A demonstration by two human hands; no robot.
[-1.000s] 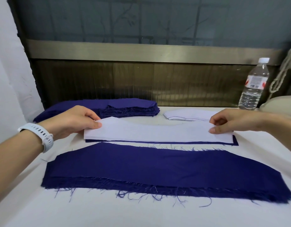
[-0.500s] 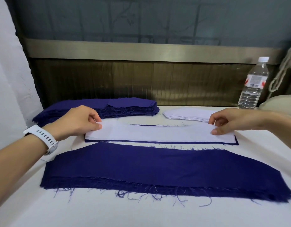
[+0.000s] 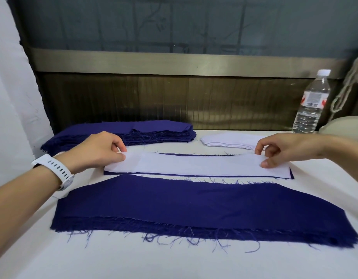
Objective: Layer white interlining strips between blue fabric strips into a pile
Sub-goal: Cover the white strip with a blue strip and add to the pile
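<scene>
where the two hands meet the cloth at the middle of the table [image 3: 133, 262], a white strip [image 3: 196, 165] lies flat on a blue strip [image 3: 291, 175], covering it so that only a thin blue edge shows along the near side, the right end and part of the far side.
left hand [image 3: 97, 150]: fingers curled, thumb and fingertips pinching the left end of the white strip.
right hand [image 3: 285, 150]: fingers curled, thumb on top, pinching the right end of the same strip.
watch [image 3: 55, 170]: white band, on the left wrist.
front pile [image 3: 194, 206]: wide blue pieces with frayed edges, just in front of the two strips, loose threads trailing onto the table at its near edge.
blue stack [image 3: 154, 130]: many blue strips, back left, beyond the left hand.
white stack [image 3: 230, 139]: white strips, back right, beside the blue stack and just beyond the right hand.
bottle [image 3: 311, 105]: clear plastic, white cap, upright at the back right, well apart from both hands.
</scene>
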